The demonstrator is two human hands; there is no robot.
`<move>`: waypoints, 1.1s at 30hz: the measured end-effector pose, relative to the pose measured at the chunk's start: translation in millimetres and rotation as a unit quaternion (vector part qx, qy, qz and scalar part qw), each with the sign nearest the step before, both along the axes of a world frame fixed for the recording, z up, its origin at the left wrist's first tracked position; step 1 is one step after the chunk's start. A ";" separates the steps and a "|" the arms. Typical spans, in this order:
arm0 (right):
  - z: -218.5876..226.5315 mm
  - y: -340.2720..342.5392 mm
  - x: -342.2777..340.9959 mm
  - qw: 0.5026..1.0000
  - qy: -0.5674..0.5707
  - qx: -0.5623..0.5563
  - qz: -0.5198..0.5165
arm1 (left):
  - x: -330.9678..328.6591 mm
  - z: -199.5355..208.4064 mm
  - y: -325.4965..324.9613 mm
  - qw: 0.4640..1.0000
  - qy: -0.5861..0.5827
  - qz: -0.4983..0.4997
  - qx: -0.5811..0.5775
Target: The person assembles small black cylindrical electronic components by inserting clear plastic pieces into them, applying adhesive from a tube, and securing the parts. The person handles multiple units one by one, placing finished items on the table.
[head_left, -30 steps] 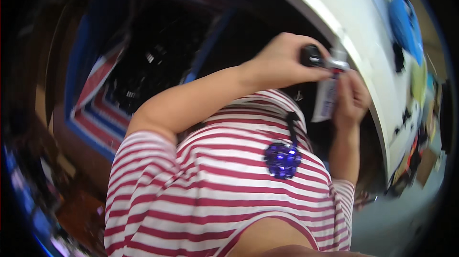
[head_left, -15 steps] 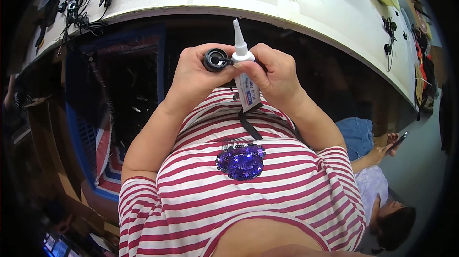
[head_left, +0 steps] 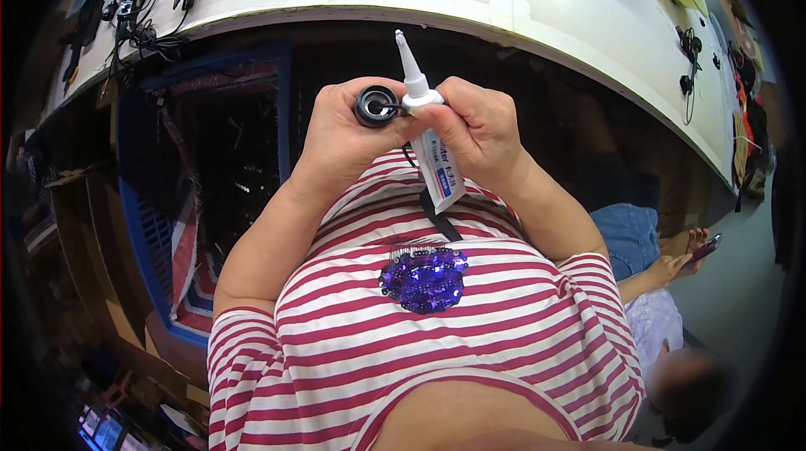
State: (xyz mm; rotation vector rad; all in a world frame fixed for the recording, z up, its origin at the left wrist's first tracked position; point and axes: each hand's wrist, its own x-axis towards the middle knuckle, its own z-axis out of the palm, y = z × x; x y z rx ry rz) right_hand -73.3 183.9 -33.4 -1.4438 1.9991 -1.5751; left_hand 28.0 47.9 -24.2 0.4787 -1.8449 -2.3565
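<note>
In my left hand [head_left: 332, 136], at chest height, is a small black cylindrical part [head_left: 363, 107], its hollow round end facing up. A thin dark piece reaches from its opening toward my right fingers. My right hand [head_left: 485, 128] grips a white glue tube [head_left: 442, 174] near its shoulder. The tube's long tapered white nozzle [head_left: 409, 60] points up and slightly left. Both thumbs nearly meet below the nozzle's base. A black strap [head_left: 437, 217] hangs behind the tube against my striped shirt. My fingers hide most of the black part's body.
Ahead runs a white worktable [head_left: 353, 2] with a tangle of black cables [head_left: 147, 35] at the left and another cable [head_left: 688, 56] at the right. A blue crate [head_left: 134, 216] stands low at my left. Nearby on the right, a person holds a phone [head_left: 703, 249].
The nozzle has tilted further left, and the tube's lower end has swung slightly right. Both hands keep their grips and have barely moved.
</note>
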 end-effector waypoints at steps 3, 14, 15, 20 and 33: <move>0.7 -1.8 0.9 1.000 0.010 0.004 0.004 | 2.1 -1.4 -1.2 1.000 0.002 0.005 -0.001; 51.6 2.5 -17.5 0.991 -0.070 0.069 0.089 | -2.6 -3.0 -23.7 0.987 0.090 -0.045 -0.127; 57.8 3.9 -18.3 0.979 -0.143 0.079 0.121 | -2.9 1.2 -25.9 0.978 0.074 -0.043 -0.189; 58.6 8.4 -18.2 0.759 -0.613 0.065 0.208 | -8.5 -5.9 -27.8 0.959 0.190 -0.026 -0.208; 35.7 6.9 -5.3 0.644 -0.707 0.071 0.284 | 3.7 -8.3 -25.5 0.946 0.178 -0.021 -0.269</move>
